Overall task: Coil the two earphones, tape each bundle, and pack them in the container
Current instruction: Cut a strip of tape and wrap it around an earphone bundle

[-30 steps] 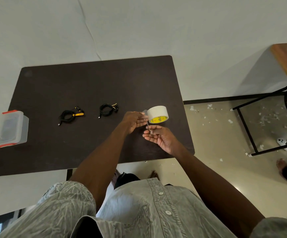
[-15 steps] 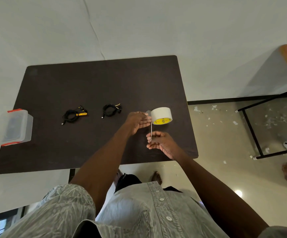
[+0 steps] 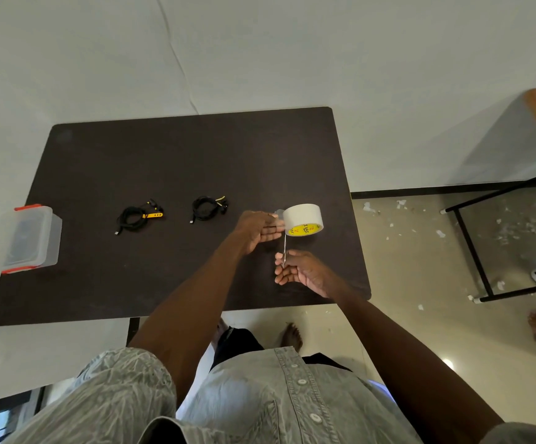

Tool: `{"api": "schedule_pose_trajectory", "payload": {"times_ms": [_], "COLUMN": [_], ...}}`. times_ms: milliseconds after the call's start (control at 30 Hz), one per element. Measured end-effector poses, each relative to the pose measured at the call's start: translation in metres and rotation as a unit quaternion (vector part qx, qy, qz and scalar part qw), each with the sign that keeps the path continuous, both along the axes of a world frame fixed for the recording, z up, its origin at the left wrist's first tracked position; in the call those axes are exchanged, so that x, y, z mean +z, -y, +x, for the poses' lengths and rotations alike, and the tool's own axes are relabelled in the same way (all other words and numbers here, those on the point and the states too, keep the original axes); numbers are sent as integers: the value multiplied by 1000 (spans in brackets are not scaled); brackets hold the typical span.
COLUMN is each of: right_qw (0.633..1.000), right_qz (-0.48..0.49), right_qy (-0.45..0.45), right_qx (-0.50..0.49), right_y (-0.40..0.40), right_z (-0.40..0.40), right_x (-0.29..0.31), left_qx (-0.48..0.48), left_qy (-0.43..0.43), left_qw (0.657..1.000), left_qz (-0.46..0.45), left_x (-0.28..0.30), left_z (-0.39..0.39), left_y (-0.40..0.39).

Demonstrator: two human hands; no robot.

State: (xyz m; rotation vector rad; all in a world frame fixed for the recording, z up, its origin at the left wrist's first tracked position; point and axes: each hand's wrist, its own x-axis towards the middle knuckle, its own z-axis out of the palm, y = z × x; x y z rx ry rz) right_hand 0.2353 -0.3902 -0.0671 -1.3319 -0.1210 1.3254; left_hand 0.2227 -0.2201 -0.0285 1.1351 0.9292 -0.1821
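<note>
1. The tape roll (image 3: 303, 219) is held over the right part of the dark table (image 3: 170, 161), lying on its side so that its open core faces toward the person and slightly down; its axis runs roughly from the far edge toward the near edge.
2. The core's inner lining is yellow with small printed marks; the print is too small to read.
3. A thin strip of tape (image 3: 284, 248) runs from the roll's left side straight toward the near edge, its long axis near to far.
4. The left hand (image 3: 260, 230) steadies the roll with nearly straight fingers laid against its left side, not curled round it.
5. The right hand (image 3: 300, 272) pinches the near end of the strip between thumb and fingertips.
6. Two coiled black earphones lie on the middle of the table, well apart from each other. The left earphone coil (image 3: 133, 217) has a yellow piece pointing right; the right earphone coil (image 3: 207, 208) has its ends pointing right and away.
7. The clear container (image 3: 27, 238) with red clips sits at the table's left edge, its long axis running near to far, well apart from both coils.
</note>
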Motion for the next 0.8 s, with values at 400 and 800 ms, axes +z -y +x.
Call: {"api": "schedule_pose_trajectory", "payload": {"times_ms": [400, 800], "right_qw": [999, 998], "right_qz": [35, 54], "right_qy": [-18, -13], "right_qx": [-23, -38], "right_y": [-7, -10], "right_z": [14, 23], "right_x": [-3, -1], "left_qx": [15, 15], "left_qy": [-11, -24], "left_qw": [1000, 1000], "left_qz": [-6, 0], "left_x": [5, 11], "left_z": [3, 5], "left_y": [3, 6]}}
